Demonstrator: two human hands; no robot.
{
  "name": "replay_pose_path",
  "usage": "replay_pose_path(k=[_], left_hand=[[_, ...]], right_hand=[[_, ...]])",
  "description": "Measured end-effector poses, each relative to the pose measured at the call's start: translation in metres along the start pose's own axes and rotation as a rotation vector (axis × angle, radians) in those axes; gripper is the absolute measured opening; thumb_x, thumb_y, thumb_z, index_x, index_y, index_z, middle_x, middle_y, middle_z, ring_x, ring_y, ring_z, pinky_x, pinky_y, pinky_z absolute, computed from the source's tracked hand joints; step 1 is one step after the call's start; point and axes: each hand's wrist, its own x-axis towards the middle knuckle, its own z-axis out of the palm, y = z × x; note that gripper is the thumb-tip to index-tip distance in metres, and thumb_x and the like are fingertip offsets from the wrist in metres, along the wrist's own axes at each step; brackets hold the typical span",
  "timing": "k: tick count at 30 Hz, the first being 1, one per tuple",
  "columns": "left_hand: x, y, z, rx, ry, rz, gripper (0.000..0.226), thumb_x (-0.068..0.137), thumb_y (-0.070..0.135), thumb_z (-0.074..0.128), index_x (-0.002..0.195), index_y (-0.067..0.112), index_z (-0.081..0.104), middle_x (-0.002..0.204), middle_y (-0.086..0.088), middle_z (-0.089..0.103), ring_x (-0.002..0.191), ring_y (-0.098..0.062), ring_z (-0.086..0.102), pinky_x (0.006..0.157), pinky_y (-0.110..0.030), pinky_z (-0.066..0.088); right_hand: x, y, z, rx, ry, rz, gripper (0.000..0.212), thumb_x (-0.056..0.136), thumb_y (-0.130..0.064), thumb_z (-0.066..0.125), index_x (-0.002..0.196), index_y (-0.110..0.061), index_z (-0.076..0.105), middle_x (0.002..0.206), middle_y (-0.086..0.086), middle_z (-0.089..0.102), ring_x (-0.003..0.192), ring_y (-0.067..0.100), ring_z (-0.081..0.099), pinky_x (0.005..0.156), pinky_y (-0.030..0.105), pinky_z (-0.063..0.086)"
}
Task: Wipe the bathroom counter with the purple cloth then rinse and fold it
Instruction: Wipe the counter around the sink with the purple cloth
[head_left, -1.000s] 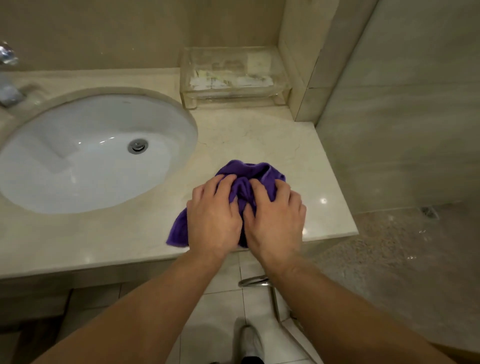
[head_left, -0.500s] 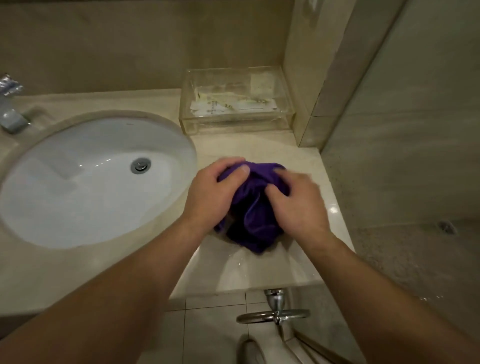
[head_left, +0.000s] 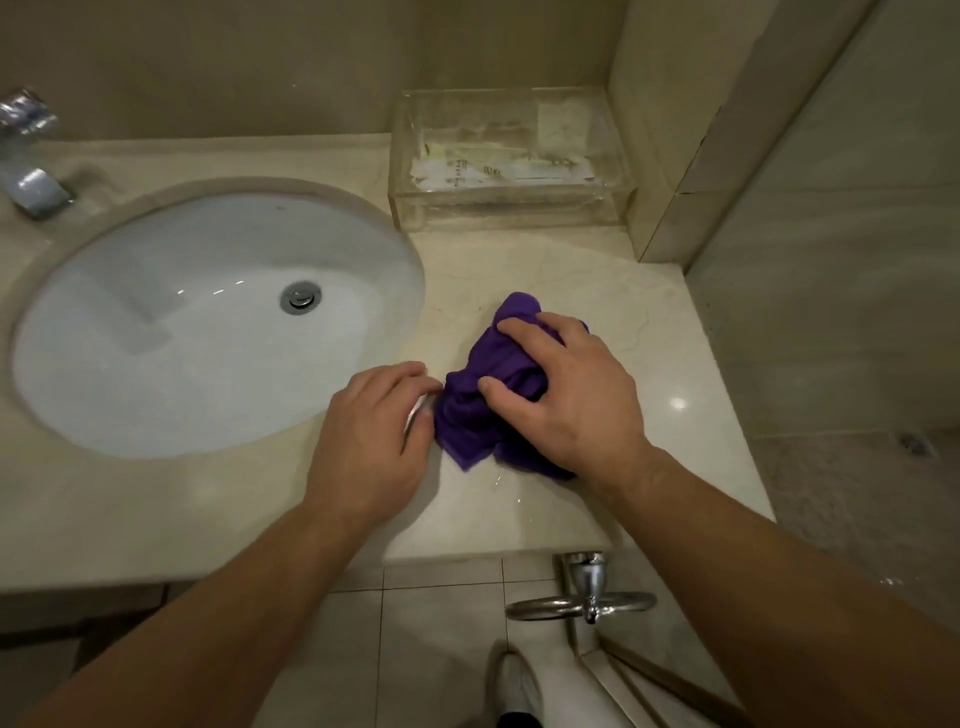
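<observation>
While it lies bunched in a heap on the right part of the counter (head_left: 597, 514), just right of centre frame, the purple cloth (head_left: 480, 421) is gripped from above by the right hand (head_left: 569, 397). The fingers curl over its upper folds and the thumb presses into its left side. The left hand (head_left: 366, 441) sits just beside the cloth's left edge, between the cloth and the basin, with its fingers bent toward the fabric. Its fingertips are blurred, so it cannot be told whether they pinch the edge or only touch it. A few water drops (head_left: 498, 483) shine on the stone just below the cloth.

Left of the hands, a white oval sink (head_left: 156, 353) is sunk under the counter and fills the left middle of the frame. A round metal drain plug (head_left: 300, 297) sits at its bottom. A chrome faucet (head_left: 28, 171) shows at the upper left edge, partly cut off.

Against the back wall at upper centre, well apart from the cloth, stands a clear box (head_left: 511, 210). Inside lie flat pale paper packets (head_left: 498, 169), whose print is too small to read.

Below the counter's front edge at lower centre, a chrome towel ring (head_left: 582, 605) hangs over a tiled floor (head_left: 431, 649). A white shoe (head_left: 514, 686) shows at the bottom edge. At far right there is a small floor drain (head_left: 914, 444).
</observation>
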Motion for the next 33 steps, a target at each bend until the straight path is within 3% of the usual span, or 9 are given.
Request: replay_pose_path(k=[4,9,12,15,17,20,25,28,33], left_hand=[[-0.021,-0.015,-0.005,0.106,0.002,0.05,0.054,0.085,0.028,0.034,0.124,0.02,0.071,0.129,-0.002,0.066,0.119,-0.025,0.054,0.095,-0.042,0.042],[-0.05,-0.038,-0.012,0.139,0.058,0.074,0.052,0.084,0.025,0.037,0.123,0.019,0.071,0.131,-0.006,0.064,0.12,-0.029,0.054,0.096,-0.042,0.04],[-0.055,-0.04,-0.014,-0.008,0.175,0.021,0.044,0.086,0.016,0.043,0.118,0.014,0.073,0.128,-0.008,0.065,0.118,-0.031,0.056,0.099,-0.041,0.041],[-0.056,-0.04,-0.02,-0.283,0.274,-0.069,0.04,0.089,0.012,0.045,0.12,0.014,0.07,0.127,-0.002,0.063,0.119,-0.021,0.052,0.103,-0.028,0.038],[-0.057,-0.04,-0.023,-0.38,0.319,-0.099,0.039,0.09,0.012,0.044,0.119,0.015,0.069,0.122,0.006,0.062,0.116,-0.016,0.052,0.099,-0.016,0.036],[-0.057,-0.037,-0.026,-0.462,0.327,-0.114,0.037,0.092,0.016,0.043,0.118,0.016,0.068,0.116,0.014,0.06,0.112,-0.011,0.053,0.091,-0.005,0.033],[-0.054,-0.036,-0.028,-0.533,0.34,-0.125,0.048,0.089,0.036,0.036,0.116,0.017,0.07,0.111,0.017,0.062,0.108,-0.006,0.054,0.092,-0.008,0.037],[-0.051,-0.04,-0.03,-0.585,0.342,-0.2,0.048,0.089,0.037,0.038,0.118,0.017,0.07,0.116,0.014,0.065,0.11,-0.002,0.056,0.095,-0.011,0.041],[-0.052,-0.037,-0.025,-0.425,0.274,-0.09,0.055,0.09,0.043,0.034,0.126,0.016,0.065,0.12,0.016,0.06,0.111,-0.008,0.053,0.091,-0.005,0.034]], right_hand=[[-0.019,-0.011,0.011,-0.039,0.038,0.006,0.064,0.086,-0.069,0.052,0.145,-0.044,0.045,0.153,-0.007,0.043,0.132,0.021,0.048,0.102,0.04,0.048],[-0.05,-0.026,0.022,-0.052,0.116,0.038,0.061,0.086,-0.066,0.056,0.142,-0.044,0.049,0.149,-0.006,0.047,0.127,0.022,0.051,0.098,0.039,0.049],[-0.068,-0.038,0.03,-0.038,0.145,0.077,0.061,0.086,-0.066,0.057,0.142,-0.044,0.049,0.149,-0.007,0.047,0.127,0.021,0.05,0.097,0.036,0.046],[-0.078,-0.053,0.04,-0.035,0.181,0.113,0.06,0.085,-0.066,0.056,0.141,-0.044,0.05,0.147,-0.006,0.048,0.126,0.021,0.051,0.096,0.036,0.046],[-0.08,-0.063,0.046,-0.043,0.185,0.126,0.06,0.085,-0.067,0.054,0.141,-0.044,0.049,0.148,-0.004,0.047,0.125,0.022,0.051,0.096,0.038,0.047],[-0.082,-0.082,0.056,-0.052,0.199,0.13,0.061,0.085,-0.067,0.053,0.141,-0.042,0.05,0.148,-0.001,0.049,0.123,0.024,0.052,0.096,0.038,0.048],[-0.086,-0.125,0.08,-0.036,0.22,0.058,0.06,0.083,-0.066,0.054,0.135,-0.037,0.057,0.14,0.006,0.057,0.11,0.031,0.059,0.092,0.041,0.051],[-0.084,-0.138,0.086,-0.04,0.177,0.056,0.059,0.085,-0.065,0.051,0.138,-0.039,0.054,0.142,0.006,0.055,0.111,0.033,0.059,0.093,0.045,0.05],[-0.081,-0.122,0.08,-0.089,0.153,-0.034,0.056,0.085,-0.061,0.054,0.136,-0.039,0.052,0.142,0.007,0.054,0.106,0.033,0.061,0.087,0.044,0.049]])
